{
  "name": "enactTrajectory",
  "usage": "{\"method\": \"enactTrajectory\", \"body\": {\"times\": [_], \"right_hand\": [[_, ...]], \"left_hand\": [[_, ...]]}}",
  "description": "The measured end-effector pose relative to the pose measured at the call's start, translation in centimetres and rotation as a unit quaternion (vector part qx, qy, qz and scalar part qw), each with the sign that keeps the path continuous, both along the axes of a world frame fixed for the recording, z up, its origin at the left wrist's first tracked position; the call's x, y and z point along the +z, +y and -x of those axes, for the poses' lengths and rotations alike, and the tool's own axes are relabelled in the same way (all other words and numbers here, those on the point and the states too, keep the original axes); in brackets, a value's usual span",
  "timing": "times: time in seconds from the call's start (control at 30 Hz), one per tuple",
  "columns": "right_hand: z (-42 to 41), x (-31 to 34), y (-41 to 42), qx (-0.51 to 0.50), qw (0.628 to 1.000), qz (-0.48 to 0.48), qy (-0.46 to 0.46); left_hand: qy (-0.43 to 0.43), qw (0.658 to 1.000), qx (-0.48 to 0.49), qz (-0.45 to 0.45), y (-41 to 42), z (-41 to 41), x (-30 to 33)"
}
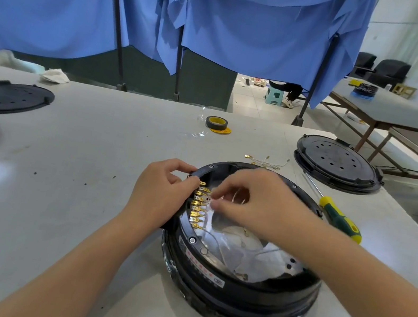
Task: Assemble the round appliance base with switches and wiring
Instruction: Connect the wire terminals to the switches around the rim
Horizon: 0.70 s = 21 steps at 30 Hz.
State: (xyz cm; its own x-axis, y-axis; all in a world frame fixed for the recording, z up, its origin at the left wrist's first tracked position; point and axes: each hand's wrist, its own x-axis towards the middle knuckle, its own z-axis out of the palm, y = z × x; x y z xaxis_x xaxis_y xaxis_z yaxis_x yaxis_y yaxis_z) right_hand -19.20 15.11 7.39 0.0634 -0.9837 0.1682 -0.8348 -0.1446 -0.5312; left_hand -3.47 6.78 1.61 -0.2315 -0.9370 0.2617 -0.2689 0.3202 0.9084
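- Right now the round appliance base (pixel 235 286) sits on the grey table (pixel 66 217) toward the person's four o'clock, open side up, with both hands working at its ten o'clock rim.
- Running along that inner wall is a row of brass terminals (pixel 198 204), its long axis going from twelve to six o'clock; the tabs point inward, toward three o'clock.
- Closest to the row from outside, the left hand (pixel 159 194) grips the black rim at nine o'clock, thumb and fingers pinched over the switch housing, steadying it.
- Reaching in from three o'clock, the right hand (pixel 253 202) has its fingertips (pixel 215 203) pinched together just beside the upper tabs; it seems to hold a thin wire end, though the connector itself is too small to make out.
- My reading: the coming push goes toward nine o'clock, straight onto a tab, against the left hand's brace.
- Materials: glossy black plastic shell, a shiny metal floor inside, thin white wires (pixel 215 240) looping limply across it, bright stamped brass tabs.
- Lying apart at two o'clock are a green-and-yellow screwdriver (pixel 339 219) and a spare wire bundle (pixel 267 163).
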Motion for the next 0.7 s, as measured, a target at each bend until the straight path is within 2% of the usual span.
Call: {"method": "enactTrajectory", "body": {"times": [0.1, 0.17, 0.4, 0.7], "right_hand": [[2.0, 0.8, -1.2, -0.045, 0.997, 0.029, -0.046], [2.3, 0.5, -2.0, -0.065, 0.996, 0.017, -0.058], [0.0, -0.9, -4.4, -0.033, 0.996, -0.081, -0.021], [-0.1, -1.7, -4.2, -0.052, 0.992, -0.069, -0.091]], "left_hand": [[0.011, 1.000, -0.003, -0.003, -0.1, 0.1, -0.2], [0.018, 1.000, -0.002, -0.004, -0.3, 0.1, -0.5], [0.026, 1.000, -0.005, 0.000, -0.9, 0.1, -1.1], [0.028, 1.000, -0.007, 0.009, -0.8, 0.3, -1.1]]}}
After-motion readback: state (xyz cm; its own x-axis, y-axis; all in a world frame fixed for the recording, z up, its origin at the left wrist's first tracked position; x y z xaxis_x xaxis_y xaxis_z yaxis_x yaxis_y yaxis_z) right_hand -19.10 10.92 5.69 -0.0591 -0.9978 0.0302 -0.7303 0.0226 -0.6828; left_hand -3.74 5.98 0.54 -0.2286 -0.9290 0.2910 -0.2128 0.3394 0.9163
